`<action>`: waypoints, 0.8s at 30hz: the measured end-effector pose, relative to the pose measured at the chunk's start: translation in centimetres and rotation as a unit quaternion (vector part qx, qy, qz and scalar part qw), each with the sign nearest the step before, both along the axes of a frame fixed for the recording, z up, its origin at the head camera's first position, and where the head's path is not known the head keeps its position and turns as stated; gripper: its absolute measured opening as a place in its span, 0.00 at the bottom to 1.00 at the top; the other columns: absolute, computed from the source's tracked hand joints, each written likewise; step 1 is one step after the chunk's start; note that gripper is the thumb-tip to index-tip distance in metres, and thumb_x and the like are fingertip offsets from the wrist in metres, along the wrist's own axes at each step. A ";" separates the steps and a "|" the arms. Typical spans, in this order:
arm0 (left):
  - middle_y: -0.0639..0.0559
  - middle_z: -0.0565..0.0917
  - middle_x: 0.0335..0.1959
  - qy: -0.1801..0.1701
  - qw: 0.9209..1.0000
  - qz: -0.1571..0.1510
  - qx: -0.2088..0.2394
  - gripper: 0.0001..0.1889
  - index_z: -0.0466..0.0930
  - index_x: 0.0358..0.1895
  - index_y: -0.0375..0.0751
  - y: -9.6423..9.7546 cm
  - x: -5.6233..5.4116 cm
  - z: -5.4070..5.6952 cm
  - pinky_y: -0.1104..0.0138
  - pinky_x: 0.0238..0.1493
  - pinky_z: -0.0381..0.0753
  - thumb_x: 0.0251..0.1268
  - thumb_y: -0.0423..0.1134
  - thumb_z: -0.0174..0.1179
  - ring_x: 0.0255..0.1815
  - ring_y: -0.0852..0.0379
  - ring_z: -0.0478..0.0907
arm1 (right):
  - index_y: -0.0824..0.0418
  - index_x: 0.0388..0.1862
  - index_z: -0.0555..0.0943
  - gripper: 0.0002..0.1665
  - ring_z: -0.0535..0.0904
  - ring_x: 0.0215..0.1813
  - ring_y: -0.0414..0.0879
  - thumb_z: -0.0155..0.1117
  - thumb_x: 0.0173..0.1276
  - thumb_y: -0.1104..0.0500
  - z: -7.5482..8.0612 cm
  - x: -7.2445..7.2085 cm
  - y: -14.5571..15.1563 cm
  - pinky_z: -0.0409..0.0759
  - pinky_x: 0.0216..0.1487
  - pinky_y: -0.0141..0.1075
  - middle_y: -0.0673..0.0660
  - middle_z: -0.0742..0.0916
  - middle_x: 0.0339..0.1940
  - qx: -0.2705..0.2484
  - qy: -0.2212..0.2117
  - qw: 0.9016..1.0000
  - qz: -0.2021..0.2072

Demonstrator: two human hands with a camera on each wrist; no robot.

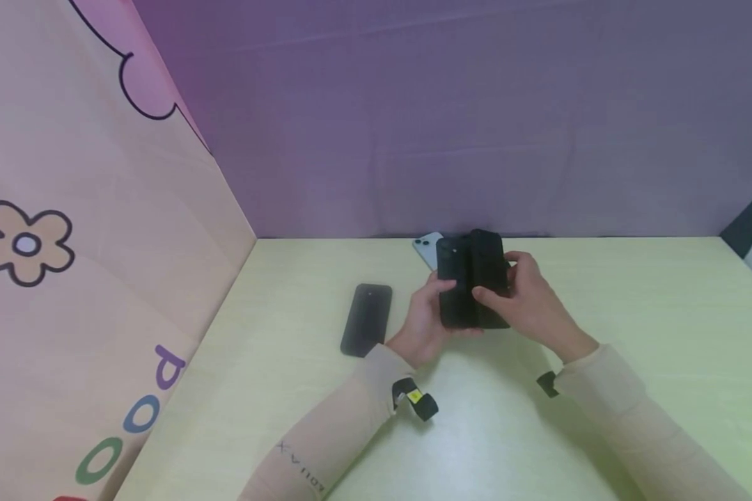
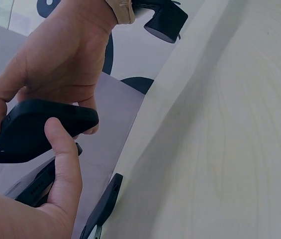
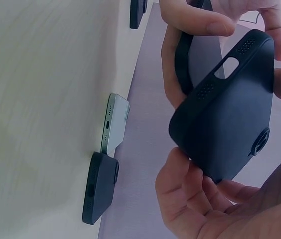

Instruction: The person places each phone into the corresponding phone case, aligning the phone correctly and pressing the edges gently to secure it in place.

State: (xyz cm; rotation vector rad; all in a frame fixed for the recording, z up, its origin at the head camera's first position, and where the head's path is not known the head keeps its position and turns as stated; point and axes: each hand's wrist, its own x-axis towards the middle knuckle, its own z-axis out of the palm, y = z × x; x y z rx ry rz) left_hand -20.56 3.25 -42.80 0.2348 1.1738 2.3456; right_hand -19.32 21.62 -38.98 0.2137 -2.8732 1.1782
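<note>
one black phone-shaped piece (image 1: 454,263) we are gripping in our left hand (image 1: 425,314) above the table (image 1: 652,299), and just beside it we are grasping a black phone case (image 3: 230,114) with our right hand (image 1: 531,305). a pale phone (image 1: 429,248) is lying beyond our hands; a dark slab (image 1: 367,321) is resting to their left.

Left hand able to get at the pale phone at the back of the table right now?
Probably not as is. The left hand looks near the pale phone, but its grip is taken by a black slab, which would likely have to be set down first.
</note>
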 end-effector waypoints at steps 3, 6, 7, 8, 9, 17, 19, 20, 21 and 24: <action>0.49 0.72 0.64 0.006 1.000 -0.007 0.001 0.28 0.60 0.67 0.67 0.0 0.0 0.0 0.47 0.42 0.80 0.61 0.50 0.49 0.57 0.46 0.75 | 0.66 0.71 0.49 0.55 0.76 0.41 0.53 0.58 0.62 0.34 0.0 0.1 -0.1 0.76 0.41 0.41 0.62 0.76 0.42 -0.001 -0.004 1.000 0.001; 0.49 0.72 0.64 0.011 1.000 -0.014 0.001 0.28 0.59 0.67 0.66 0.0 0.1 -0.1 0.48 0.42 0.81 0.62 0.49 0.48 0.57 0.46 0.75 | 0.66 0.71 0.48 0.55 0.76 0.41 0.53 0.58 0.62 0.34 0.0 0.1 -0.1 0.76 0.41 0.41 0.62 0.76 0.42 0.000 -0.006 1.000 0.001; 0.49 0.72 0.64 0.012 1.000 -0.017 0.000 0.28 0.59 0.67 0.66 0.0 0.1 -0.2 0.49 0.42 0.81 0.62 0.49 0.48 0.57 0.46 0.75 | 0.66 0.72 0.48 0.55 0.76 0.41 0.53 0.58 0.62 0.33 0.0 0.1 -0.1 0.76 0.41 0.41 0.62 0.76 0.42 0.001 -0.007 1.000 0.002; 0.49 0.72 0.64 0.013 1.000 -0.018 0.000 0.27 0.60 0.67 0.67 0.0 0.1 -0.2 0.49 0.42 0.81 0.62 0.49 0.48 0.57 0.46 0.75 | 0.66 0.72 0.48 0.55 0.76 0.41 0.53 0.58 0.61 0.33 0.0 0.2 -0.2 0.76 0.41 0.41 0.62 0.76 0.42 0.001 -0.008 1.000 0.002; 0.49 0.72 0.64 0.014 1.000 -0.020 0.000 0.27 0.60 0.67 0.67 0.1 0.2 -0.2 0.49 0.42 0.81 0.62 0.49 0.48 0.57 0.47 0.75 | 0.66 0.72 0.48 0.55 0.76 0.41 0.53 0.58 0.61 0.33 0.0 0.2 -0.2 0.76 0.41 0.41 0.62 0.76 0.42 0.001 -0.008 1.000 0.002; 0.47 0.73 0.62 0.017 1.000 -0.017 -0.011 0.27 0.61 0.65 0.66 0.2 0.5 -0.3 0.47 0.41 0.81 0.60 0.48 0.49 0.54 0.47 0.76 | 0.66 0.72 0.48 0.56 0.77 0.42 0.54 0.58 0.61 0.32 -0.3 0.4 -0.3 0.77 0.41 0.42 0.63 0.76 0.43 -0.001 -0.008 1.000 0.000; 0.47 0.73 0.62 0.015 1.000 -0.019 -0.012 0.26 0.62 0.65 0.66 0.2 0.6 -0.3 0.44 0.44 0.80 0.60 0.48 0.48 0.54 0.46 0.76 | 0.66 0.71 0.49 0.56 0.77 0.42 0.54 0.58 0.60 0.32 -0.4 0.5 -0.4 0.77 0.41 0.42 0.63 0.76 0.43 -0.003 -0.010 1.000 0.000; 0.47 0.73 0.62 0.016 1.000 -0.020 -0.013 0.26 0.62 0.64 0.66 0.2 0.7 -0.3 0.43 0.45 0.79 0.60 0.48 0.48 0.54 0.46 0.76 | 0.66 0.71 0.49 0.56 0.77 0.42 0.54 0.58 0.60 0.32 -0.5 0.5 -0.4 0.78 0.41 0.42 0.63 0.76 0.44 -0.004 -0.010 1.000 0.000; 0.47 0.73 0.63 0.017 1.000 -0.021 -0.013 0.26 0.62 0.64 0.66 0.2 0.7 -0.4 0.41 0.46 0.78 0.60 0.48 0.48 0.55 0.46 0.76 | 0.65 0.71 0.49 0.56 0.77 0.43 0.54 0.58 0.60 0.32 -0.5 0.5 -0.4 0.78 0.41 0.42 0.63 0.76 0.44 -0.005 -0.011 1.000 0.000; 0.48 0.72 0.63 0.021 0.999 -0.026 -0.011 0.26 0.62 0.65 0.66 0.3 0.8 -0.3 0.41 0.46 0.78 0.60 0.48 0.48 0.56 0.45 0.75 | 0.65 0.71 0.49 0.57 0.77 0.44 0.54 0.58 0.60 0.31 -0.6 0.6 -0.4 0.79 0.41 0.43 0.64 0.76 0.45 -0.005 -0.014 1.000 0.002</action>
